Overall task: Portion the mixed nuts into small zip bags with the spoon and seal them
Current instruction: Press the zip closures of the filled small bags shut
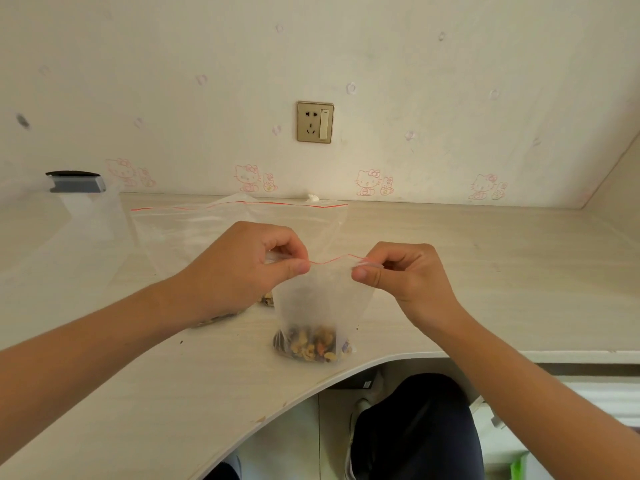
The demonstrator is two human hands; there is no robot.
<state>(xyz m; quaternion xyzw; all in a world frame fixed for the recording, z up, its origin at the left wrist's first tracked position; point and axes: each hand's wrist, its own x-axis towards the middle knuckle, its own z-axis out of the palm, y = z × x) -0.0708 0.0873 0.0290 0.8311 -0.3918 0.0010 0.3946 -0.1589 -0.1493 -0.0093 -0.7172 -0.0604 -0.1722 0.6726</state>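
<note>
Head view: I look down and forward, facing the wall [450, 64].
Nearness: close above the desk [502, 271].

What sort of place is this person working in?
Most likely a home, perhaps a child's bedroom: cartoon cat wallpaper, a household wall socket, and a pale wooden desk with a zip bag of nuts on it.

Both bare forearms reach in from the lower corners, converging. The left hand [249, 268], knuckles up, pinches one top corner of the small zip bag [322, 299] between thumb and curled fingers. The right hand [405, 275] pinches the opposite corner likewise, level with it.
</note>
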